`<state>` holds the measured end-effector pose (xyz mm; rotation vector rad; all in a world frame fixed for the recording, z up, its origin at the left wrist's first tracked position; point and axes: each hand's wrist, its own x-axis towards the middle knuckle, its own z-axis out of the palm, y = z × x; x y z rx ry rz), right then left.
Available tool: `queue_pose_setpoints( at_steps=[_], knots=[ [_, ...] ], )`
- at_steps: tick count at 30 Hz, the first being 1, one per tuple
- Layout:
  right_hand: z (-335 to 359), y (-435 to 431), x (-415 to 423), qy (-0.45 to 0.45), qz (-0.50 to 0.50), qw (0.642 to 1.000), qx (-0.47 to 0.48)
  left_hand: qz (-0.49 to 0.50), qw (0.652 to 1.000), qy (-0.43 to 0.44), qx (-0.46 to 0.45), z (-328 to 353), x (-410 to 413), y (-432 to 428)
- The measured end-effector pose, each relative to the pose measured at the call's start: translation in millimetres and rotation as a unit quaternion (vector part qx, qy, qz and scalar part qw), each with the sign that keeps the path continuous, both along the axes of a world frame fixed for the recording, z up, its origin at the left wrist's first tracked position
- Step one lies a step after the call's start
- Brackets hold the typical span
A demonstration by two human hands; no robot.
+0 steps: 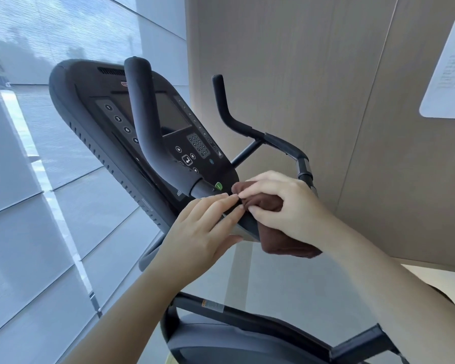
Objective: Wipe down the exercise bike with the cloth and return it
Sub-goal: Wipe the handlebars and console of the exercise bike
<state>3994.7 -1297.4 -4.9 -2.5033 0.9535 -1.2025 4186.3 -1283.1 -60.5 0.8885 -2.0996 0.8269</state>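
The exercise bike's black console (pixel 153 143) with its screen and keypad fills the middle of the head view, tilted. Two padded black handlebars rise from it, the left one (pixel 147 122) near me and the right one (pixel 229 111) further back. My right hand (pixel 281 203) is shut on a brown cloth (pixel 271 203), bunched against the console's lower edge, with a fold hanging below. My left hand (pixel 205 229) lies flat with fingers extended on the same edge, its fingertips touching the cloth. A green button (pixel 218 186) sits just above the cloth.
A beige panelled wall (pixel 313 74) stands close behind the bike, with a white notice sheet (pixel 449 72) on it at the right. Large windows with blinds (pixel 37 179) run along the left. The bike's dark frame (pixel 247 327) lies below my arms.
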Motion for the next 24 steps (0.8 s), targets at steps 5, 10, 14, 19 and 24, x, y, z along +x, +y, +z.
queue_pose_setpoints(
  at_steps=[5,10,14,19,24],
  knots=[
    [-14,5,-31,0.013,-0.006,1.000,0.005,-0.003,1.000,0.016,0.007,-3,0,2],
    [-25,15,-49,-0.023,-0.040,0.999,-0.008,-0.003,0.999,0.031,0.019,-5,-1,1],
    [-2,1,-2,0.006,-0.011,1.000,-0.018,-0.016,0.998,0.060,0.025,-5,-5,0],
    [-14,8,-28,-0.009,-0.024,1.000,0.007,-0.031,0.995,0.093,0.022,-7,-8,-1],
    [-19,19,-44,-0.015,-0.065,0.998,0.002,-0.037,0.992,0.114,0.033,-7,-13,1]
  ],
)
